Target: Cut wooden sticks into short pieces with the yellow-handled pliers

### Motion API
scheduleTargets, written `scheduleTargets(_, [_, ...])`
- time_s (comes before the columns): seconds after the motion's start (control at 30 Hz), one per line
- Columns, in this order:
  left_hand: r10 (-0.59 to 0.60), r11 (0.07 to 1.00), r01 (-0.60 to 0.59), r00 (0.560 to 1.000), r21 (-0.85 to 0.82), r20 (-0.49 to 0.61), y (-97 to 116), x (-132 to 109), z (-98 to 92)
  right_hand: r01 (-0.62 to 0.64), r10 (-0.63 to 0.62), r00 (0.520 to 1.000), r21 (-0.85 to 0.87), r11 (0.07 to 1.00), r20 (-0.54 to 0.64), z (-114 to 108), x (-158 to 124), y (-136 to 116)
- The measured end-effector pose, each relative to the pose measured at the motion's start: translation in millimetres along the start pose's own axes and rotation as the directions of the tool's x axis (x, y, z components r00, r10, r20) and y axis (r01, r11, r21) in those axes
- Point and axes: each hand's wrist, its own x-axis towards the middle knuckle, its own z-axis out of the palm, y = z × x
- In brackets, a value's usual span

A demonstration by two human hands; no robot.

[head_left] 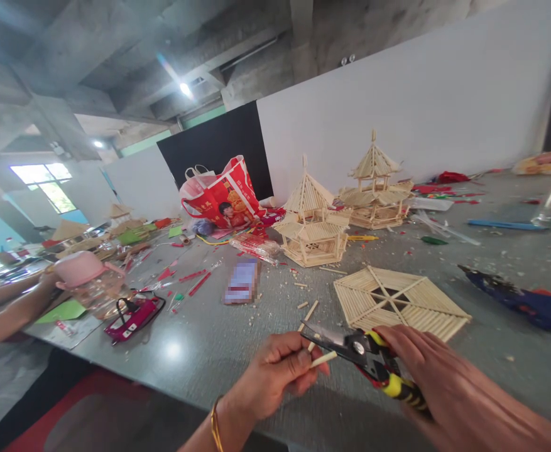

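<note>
Left hand (278,370): is curling shut around the near end of a thin wooden stick (325,359), pinching it between thumb and fingers; the free end is pointing right, toward the blades.
Right hand (426,364): is wrapping around the yellow-and-black handles of the snips (350,344), with the fingers closed over them and the blades pointing left.
Blades: are looking slightly parted. From this angle it is hard to tell whether the stick is sitting between them or just beneath.
Where the stick is: it is being held in the air just above the near edge of the grey table (200,351), between the two hands, touching or almost touching the snips.
How the stick is likely handling: it is probably very light, stiff and brittle, and smooth enough to roll in the fingertips. It is likely to snap or shoot off under the blades rather than bend.
Where to hold it: gripping close to the blades, as the thumb and fingers are doing, is probably steadying it best. Holding the far tip would leave it wobbling.
Nearby: a flat hexagonal panel (398,301) of the same sticks is lying just beyond the hands, and cut offcuts (310,311) are scattered beside it.
Further back: two stick pavilions (310,220) are standing on the table.
At the left edge: another person's hand (44,282) is resting by a pink bottle (87,276).
</note>
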Motion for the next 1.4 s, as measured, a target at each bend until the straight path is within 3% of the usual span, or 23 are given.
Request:
scheduleTargets(0.43, [0.008, 1.0, -0.008, 0.999, -0.002, 0.034, -1, 1, -2.0, -0.011, 0.01, 1.0, 0.052, 0.999, 0.013, 1, -4, 3])
scheduleTargets(0.67, [0.005, 1.0, -0.004, 0.997, -0.007, 0.075, -1, 3, -2.7, -0.062, 0.049, 0.989, 0.085, 0.994, 0.137, 3, -9, 7])
scheduleTargets(0.83, [0.03, 0.999, -0.032, 0.998, 0.032, 0.052, -2, 3, -5.3, 0.038, -0.038, 0.999, -0.035, 0.999, -0.008, 4, -14, 1])
scheduleTargets(1.17, [0.044, 0.999, -0.045, 0.997, 0.016, 0.06, 3, 3, -5.7, 0.084, -0.087, 0.995, -0.067, 0.994, -0.044, -1, -3, -6])
scheduleTargets(1.4, [0.061, 0.998, -0.061, 0.998, -0.003, 0.029, 0, 2, -9.3, 0.064, -0.071, 0.992, -0.068, 0.996, -0.105, 13, -10, -6])
